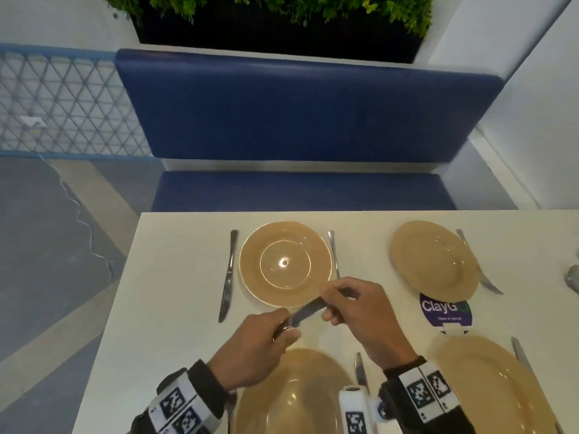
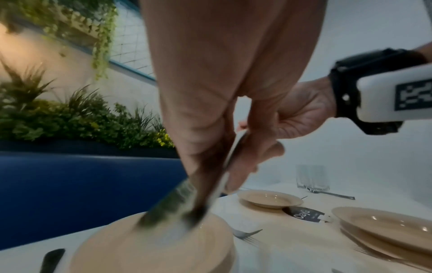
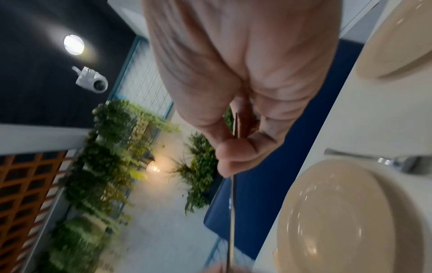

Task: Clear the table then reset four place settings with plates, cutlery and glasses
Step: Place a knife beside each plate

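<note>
Both hands hold one steel knife (image 1: pixel 308 310) in the air above the white table (image 1: pixel 175 261), between the two left plates. My left hand (image 1: pixel 286 324) grips its near end and my right hand (image 1: pixel 332 303) pinches its far end. In the right wrist view the knife (image 3: pixel 232 203) shows edge-on under the thumb. Its blade (image 2: pixel 177 203) is blurred in the left wrist view. Four tan plates are laid: far left (image 1: pixel 285 264), far right (image 1: pixel 434 261), near left (image 1: pixel 294 393), near right (image 1: pixel 488 386). A knife (image 1: pixel 228 274) and a fork (image 1: pixel 333 255) flank the far left plate.
A fork (image 1: pixel 479 270) lies right of the far right plate, and cutlery (image 1: pixel 360 369) lies between the near plates. Clear glasses (image 2: pixel 312 177) stand at the table's far right by the wall. A purple sticker (image 1: pixel 445 308) sits between the right plates. A blue bench (image 1: pixel 297 189) lines the far edge.
</note>
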`<state>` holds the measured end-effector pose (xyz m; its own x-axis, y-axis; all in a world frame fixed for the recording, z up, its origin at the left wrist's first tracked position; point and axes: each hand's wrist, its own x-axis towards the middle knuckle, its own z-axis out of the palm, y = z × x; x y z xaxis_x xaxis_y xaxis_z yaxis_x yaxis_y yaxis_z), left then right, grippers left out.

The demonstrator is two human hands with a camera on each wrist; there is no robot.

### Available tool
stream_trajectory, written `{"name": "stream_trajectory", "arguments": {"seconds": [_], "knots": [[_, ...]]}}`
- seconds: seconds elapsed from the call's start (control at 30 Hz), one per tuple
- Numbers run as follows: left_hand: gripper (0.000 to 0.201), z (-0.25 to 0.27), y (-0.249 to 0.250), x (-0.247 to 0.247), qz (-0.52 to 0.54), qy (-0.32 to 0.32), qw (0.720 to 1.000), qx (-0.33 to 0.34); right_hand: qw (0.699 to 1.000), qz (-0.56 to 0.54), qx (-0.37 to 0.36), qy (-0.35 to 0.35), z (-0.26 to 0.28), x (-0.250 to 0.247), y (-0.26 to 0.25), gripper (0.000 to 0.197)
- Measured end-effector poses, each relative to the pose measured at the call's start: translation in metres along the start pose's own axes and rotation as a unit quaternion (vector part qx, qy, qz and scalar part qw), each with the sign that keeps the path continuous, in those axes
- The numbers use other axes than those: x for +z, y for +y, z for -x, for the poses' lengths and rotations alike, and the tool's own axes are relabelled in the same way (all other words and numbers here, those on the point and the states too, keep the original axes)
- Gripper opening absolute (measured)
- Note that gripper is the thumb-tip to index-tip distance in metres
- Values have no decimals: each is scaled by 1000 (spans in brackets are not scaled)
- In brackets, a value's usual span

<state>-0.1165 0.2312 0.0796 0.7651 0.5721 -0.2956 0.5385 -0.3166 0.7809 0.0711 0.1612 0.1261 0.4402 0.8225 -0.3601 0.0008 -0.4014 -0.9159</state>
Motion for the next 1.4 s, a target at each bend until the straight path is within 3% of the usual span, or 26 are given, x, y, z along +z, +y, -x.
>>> {"name": "stream_trajectory", "arguments": {"seconds": [0.07, 0.17, 0.27, 0.43, 0.57, 0.73, 0.87, 1.0, 1.4], "knots": [[29, -5, 6, -2, -17, -51, 999, -2, 1000, -28, 8, 8, 4, -36, 6, 9], [24, -23, 20, -15, 2, -121, 992, -24, 999, -32, 26, 24, 6, -95, 21, 7], [18, -61, 36, -25, 47, -137, 988, -54, 998, -18, 54, -3, 5, -147, 40, 7], [15, -161, 84, -4, 239, -5, 962, -134, 992, -30, 110, -43, -4, -178, 80, 5], [9, -236, 108, 60, 319, 114, 917, -210, 990, -66, 117, 31, -39, -167, 111, 10], [31, -292, 88, 124, 277, 146, 906, -283, 987, 2, 121, 107, -86, -148, 137, 28], [61, -323, 61, 143, 166, 152, 926, -303, 977, 64, 149, 138, -106, -142, 155, 15], [47, -333, 72, 147, 46, 174, 943, -282, 973, 77, 157, 149, -112, -137, 162, 11], [41, -348, 70, 155, 28, 169, 950, -263, 942, 258, 136, 164, -122, -126, 172, 11]]}}
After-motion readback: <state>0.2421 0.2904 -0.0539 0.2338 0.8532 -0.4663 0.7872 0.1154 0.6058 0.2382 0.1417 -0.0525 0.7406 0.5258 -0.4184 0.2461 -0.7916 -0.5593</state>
